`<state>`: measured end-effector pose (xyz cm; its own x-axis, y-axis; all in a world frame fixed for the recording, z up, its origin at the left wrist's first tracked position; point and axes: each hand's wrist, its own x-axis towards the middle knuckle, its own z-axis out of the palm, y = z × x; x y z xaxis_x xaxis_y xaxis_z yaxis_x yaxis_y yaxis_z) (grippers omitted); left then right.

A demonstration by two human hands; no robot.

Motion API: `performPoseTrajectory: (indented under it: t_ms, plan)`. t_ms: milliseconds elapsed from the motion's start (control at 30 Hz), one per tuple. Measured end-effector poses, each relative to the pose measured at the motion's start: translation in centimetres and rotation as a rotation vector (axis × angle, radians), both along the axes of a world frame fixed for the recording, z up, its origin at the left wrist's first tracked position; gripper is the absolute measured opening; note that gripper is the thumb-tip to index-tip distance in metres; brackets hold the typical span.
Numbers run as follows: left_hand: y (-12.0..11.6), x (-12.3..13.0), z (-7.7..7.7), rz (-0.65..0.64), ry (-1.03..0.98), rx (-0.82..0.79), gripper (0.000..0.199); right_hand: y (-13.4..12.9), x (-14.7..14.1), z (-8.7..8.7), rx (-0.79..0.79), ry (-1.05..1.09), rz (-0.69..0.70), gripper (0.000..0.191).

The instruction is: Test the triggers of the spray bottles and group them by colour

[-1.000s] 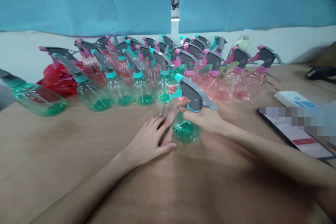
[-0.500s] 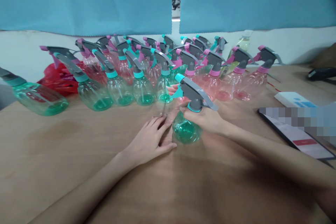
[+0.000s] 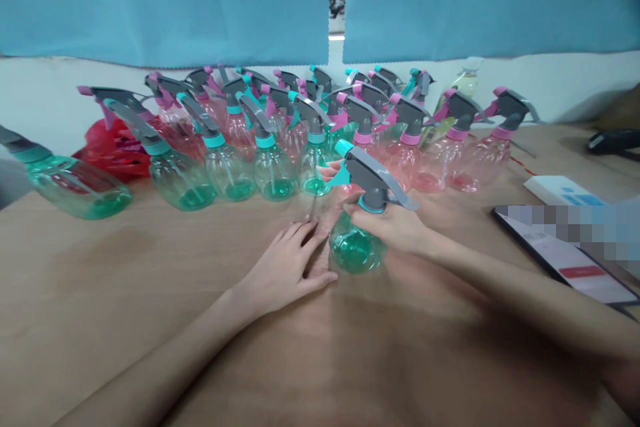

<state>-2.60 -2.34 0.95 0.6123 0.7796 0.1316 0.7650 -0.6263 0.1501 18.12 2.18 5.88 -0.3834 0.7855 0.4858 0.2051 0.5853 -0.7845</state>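
My right hand (image 3: 395, 227) is wrapped round the neck of a green spray bottle (image 3: 356, 250). This bottle stands upright in front of me, with a grey trigger head and a teal nozzle pointing to the left. Some of the right hand's fingers show behind the trigger. My left hand (image 3: 287, 267) lies flat on the wooden table (image 3: 125, 320), fingers apart, just left of the bottle's base and holding nothing. Behind both hands, the closest green spray bottle (image 3: 315, 170) in the row stands near the right fingertips.
Several green and pink spray bottles (image 3: 363, 130) crowd the back of the table. At the left are a red plastic bag (image 3: 110, 150) and a green bottle (image 3: 77, 190) at the edge. To the right lie a tablet-like device (image 3: 575, 267) and a white box (image 3: 563, 188).
Almost nothing differs. The whole view has shifted very slightly, while both hands and the held spray bottle keep their places on the table.
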Motion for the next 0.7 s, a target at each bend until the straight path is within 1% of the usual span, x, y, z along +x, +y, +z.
performPoseTrajectory:
  t_ms: [233,333,500,700]
  plan:
    - [0.01,-0.04,-0.11,-0.005,0.011,0.007,0.07,0.06,0.03,0.08,-0.011,0.019,0.032,0.012]
    - [-0.01,-0.05,-0.07,0.0,0.011,0.006,0.069,0.06,0.06,0.1,-0.015,0.023,0.037,0.013]
    - [0.02,-0.04,-0.09,-0.002,0.008,0.007,0.069,0.03,0.02,0.09,-0.046,0.009,0.032,0.021]
    - [0.08,-0.04,-0.23,-0.01,0.002,0.014,0.069,0.13,-0.08,0.28,-0.008,0.058,0.06,0.015]
